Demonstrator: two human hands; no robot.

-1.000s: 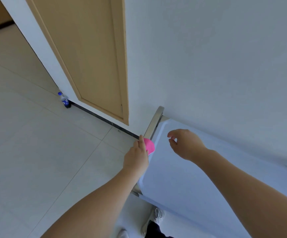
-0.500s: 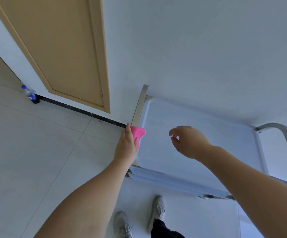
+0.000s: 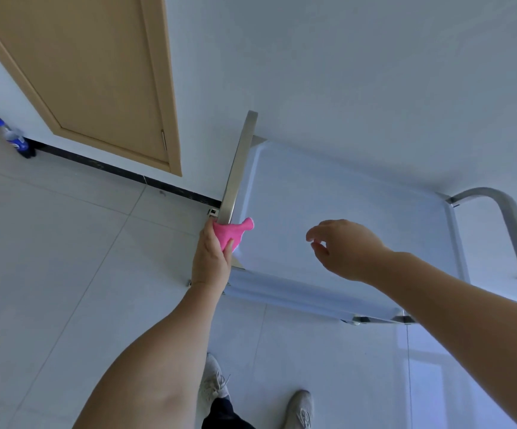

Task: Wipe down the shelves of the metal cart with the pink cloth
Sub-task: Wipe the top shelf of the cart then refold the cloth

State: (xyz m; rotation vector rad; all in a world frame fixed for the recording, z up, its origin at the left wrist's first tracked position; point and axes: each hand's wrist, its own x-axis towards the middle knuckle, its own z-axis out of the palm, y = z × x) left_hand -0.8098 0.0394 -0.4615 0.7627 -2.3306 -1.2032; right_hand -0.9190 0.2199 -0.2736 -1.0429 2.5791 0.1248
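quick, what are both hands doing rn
Left hand: grips the pink cloth against the cart's bar.
Right hand: open, fingers loosely curled, holding nothing, above the top shelf.

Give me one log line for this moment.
left hand: grips pink cloth on cart handle bar | right hand: empty, above top shelf

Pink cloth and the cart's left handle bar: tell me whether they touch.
Touching. The head view shows the left hand gripping the pink cloth wrapped against the lower end of the handle bar, with no gap visible.
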